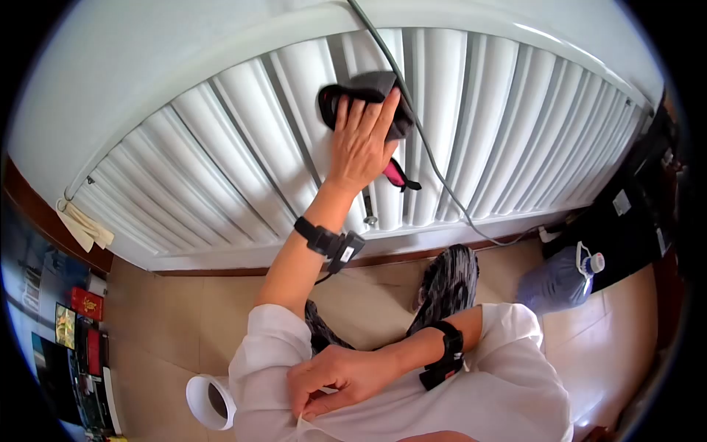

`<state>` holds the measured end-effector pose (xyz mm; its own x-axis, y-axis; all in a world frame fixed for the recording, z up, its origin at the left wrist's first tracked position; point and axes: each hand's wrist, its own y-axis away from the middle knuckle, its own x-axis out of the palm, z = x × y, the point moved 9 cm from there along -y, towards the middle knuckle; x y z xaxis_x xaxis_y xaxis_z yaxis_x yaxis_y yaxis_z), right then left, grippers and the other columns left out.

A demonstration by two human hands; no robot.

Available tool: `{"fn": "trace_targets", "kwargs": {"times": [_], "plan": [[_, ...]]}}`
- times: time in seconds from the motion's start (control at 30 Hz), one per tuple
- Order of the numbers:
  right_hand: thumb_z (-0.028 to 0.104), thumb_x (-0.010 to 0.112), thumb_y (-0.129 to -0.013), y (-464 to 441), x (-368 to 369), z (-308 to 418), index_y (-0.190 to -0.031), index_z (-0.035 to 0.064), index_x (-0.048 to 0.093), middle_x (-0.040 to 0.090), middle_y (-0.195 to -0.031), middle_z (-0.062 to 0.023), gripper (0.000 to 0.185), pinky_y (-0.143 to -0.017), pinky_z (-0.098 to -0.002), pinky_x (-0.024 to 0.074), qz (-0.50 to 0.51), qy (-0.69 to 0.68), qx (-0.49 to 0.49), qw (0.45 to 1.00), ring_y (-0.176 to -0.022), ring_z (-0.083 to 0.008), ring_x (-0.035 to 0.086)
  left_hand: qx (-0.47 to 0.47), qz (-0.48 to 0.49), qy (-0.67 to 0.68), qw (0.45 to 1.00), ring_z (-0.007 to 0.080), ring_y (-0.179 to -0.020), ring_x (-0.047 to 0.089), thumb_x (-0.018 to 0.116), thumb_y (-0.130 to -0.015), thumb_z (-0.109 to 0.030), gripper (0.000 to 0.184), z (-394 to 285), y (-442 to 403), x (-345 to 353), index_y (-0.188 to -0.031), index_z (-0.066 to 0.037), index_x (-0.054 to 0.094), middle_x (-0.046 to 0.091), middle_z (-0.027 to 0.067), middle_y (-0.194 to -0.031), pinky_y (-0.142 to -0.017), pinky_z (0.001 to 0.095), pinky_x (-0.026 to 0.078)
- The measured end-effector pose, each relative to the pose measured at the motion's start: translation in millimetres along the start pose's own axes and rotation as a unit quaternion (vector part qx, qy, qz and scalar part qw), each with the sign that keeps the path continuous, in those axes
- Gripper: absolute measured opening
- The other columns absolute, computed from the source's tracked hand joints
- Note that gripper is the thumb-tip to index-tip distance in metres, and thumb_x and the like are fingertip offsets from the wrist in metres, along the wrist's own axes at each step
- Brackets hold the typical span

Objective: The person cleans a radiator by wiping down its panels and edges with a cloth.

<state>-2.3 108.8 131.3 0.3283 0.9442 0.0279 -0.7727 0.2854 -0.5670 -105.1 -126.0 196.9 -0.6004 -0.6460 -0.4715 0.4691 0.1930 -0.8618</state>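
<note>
My left hand [359,147] presses a dark grey cloth [379,85] against the white ribbed radiator [243,125]. Its fingers lie over the cloth, and a pink and black end [398,175] pokes out below the palm. A grey cable [427,140] runs down just right of that hand. Bent across my front, my right hand [335,379] is closed, with thumb and fingers pinching the white shirt [276,353] near the left sleeve. Black straps with small boxes circle both wrists.
A large clear plastic bottle [560,280] stands on the tiled floor at right, beside a black cabinet [626,214]. A white bin [208,401] is at lower left. A pale cloth [85,225] hangs at the radiator's left end. Framed items and boxes [87,303] line the left edge.
</note>
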Motion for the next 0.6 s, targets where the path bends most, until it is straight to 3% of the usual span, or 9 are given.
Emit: {"fn": "trace_targets", "kwargs": {"times": [0.07, 0.13, 0.2, 0.27, 0.3, 0.37, 0.43, 0.5, 0.6], "plan": [[0.005, 0.063, -0.089, 1, -4, 2, -0.099, 0.0024, 0.065, 0.060, -0.090, -0.0033, 0.010, -0.055, -0.0246, 0.0398, -0.003, 0.000, 0.008, 1.000, -0.073, -0.0118, 0.054, -0.004, -0.029, -0.013, 0.999, 0.0322, -0.128, 0.034, 0.071, -0.073, -0.022, 0.079, 0, -18, -4, -0.142, -0.008, 0.037, 0.037, 0.0111, -0.142, -0.109, 0.0525, 0.024], [0.006, 0.063, -0.089, 4, -13, 2, -0.099, 0.0024, 0.065, 0.060, -0.090, -0.0030, 0.010, -0.055, -0.0243, 0.0397, -0.006, 0.000, 0.017, 1.000, -0.073, -0.0110, 0.053, -0.010, -0.057, -0.018, 0.998, 0.0324, -0.128, 0.035, 0.071, -0.072, -0.022, 0.077, 2, -23, -3, -0.141, -0.008, 0.040, 0.039, 0.0108, -0.141, -0.108, 0.0529, 0.026], [0.006, 0.063, -0.090, 18, -2, -7, -0.099, 0.0023, 0.065, 0.060, -0.091, -0.0026, 0.010, -0.056, -0.0229, 0.0400, 0.073, -0.042, 0.050, 0.995, -0.074, -0.0095, 0.053, -0.023, -0.058, -0.015, 0.998, 0.0323, -0.126, 0.036, 0.071, -0.072, -0.022, 0.076, -2, -9, 2, -0.140, -0.008, 0.041, 0.041, 0.0107, -0.138, -0.108, 0.0529, 0.027], [0.007, 0.063, -0.090, 28, -2, -8, -0.099, 0.0023, 0.066, 0.060, -0.092, -0.0028, 0.011, -0.057, -0.0223, 0.0404, 0.101, -0.061, 0.065, 0.991, -0.075, -0.0096, 0.054, -0.018, 0.019, -0.029, 0.999, 0.0319, -0.122, 0.039, 0.072, -0.071, -0.024, 0.076, -8, 13, 15, -0.139, -0.008, 0.043, 0.046, 0.0097, -0.130, -0.106, 0.0528, 0.029], [0.007, 0.063, -0.090, 35, 2, -8, -0.100, 0.0023, 0.066, 0.061, -0.093, -0.0030, 0.011, -0.058, -0.0216, 0.0409, 0.132, -0.077, 0.080, 0.985, -0.076, -0.0096, 0.054, -0.023, 0.066, -0.007, 0.998, 0.0339, -0.126, 0.036, 0.067, -0.076, -0.025, 0.073, -9, 35, 29, -0.142, -0.010, 0.040, 0.043, 0.0106, -0.138, -0.108, 0.0526, 0.025], [0.008, 0.063, -0.090, 48, -7, -13, -0.101, 0.0022, 0.066, 0.061, -0.094, -0.0030, 0.013, -0.060, -0.0217, 0.0424, 0.118, -0.080, 0.102, 0.985, -0.077, -0.0092, 0.055, -0.013, 0.144, -0.020, 0.989, 0.0327, -0.121, 0.039, 0.070, -0.074, -0.029, 0.076, -18, 81, 56, -0.142, -0.012, 0.039, 0.049, 0.0100, -0.126, -0.108, 0.0514, 0.026], [0.008, 0.063, -0.090, 60, -18, -20, -0.102, 0.0022, 0.066, 0.061, -0.096, -0.0031, 0.014, -0.062, -0.0218, 0.0439, 0.106, -0.077, 0.120, 0.984, -0.079, -0.0089, 0.056, 0.019, 0.156, -0.045, 0.987, 0.0308, -0.117, 0.042, 0.071, -0.072, -0.031, 0.077, -28, 121, 73, -0.141, -0.013, 0.041, 0.051, 0.0089, -0.115, -0.108, 0.0499, 0.028], [0.009, 0.063, -0.090, 76, -51, -34, -0.104, 0.0017, 0.066, 0.062, -0.097, -0.0031, 0.016, -0.067, -0.0232, 0.0470, -0.016, -0.028, 0.147, 0.989, -0.082, -0.0080, 0.057, 0.040, 0.204, -0.055, 0.977, 0.0272, -0.115, 0.044, 0.071, -0.072, -0.031, 0.076, -35, 153, 85, -0.141, -0.014, 0.042, 0.052, 0.0058, -0.119, -0.109, 0.0461, 0.029], [0.010, 0.062, -0.091, 130, -107, -63, -0.105, 0.0024, 0.066, 0.063, -0.099, -0.0025, 0.017, -0.071, -0.0235, 0.0489, -0.226, 0.010, 0.200, 0.953, -0.084, -0.0078, 0.058, 0.068, 0.232, -0.056, 0.969, 0.0221, -0.109, 0.047, 0.071, -0.071, -0.031, 0.056, -29, 164, 91, -0.122, -0.014, 0.057, 0.056, 0.0006, -0.113, -0.107, 0.0438, 0.030]]}}
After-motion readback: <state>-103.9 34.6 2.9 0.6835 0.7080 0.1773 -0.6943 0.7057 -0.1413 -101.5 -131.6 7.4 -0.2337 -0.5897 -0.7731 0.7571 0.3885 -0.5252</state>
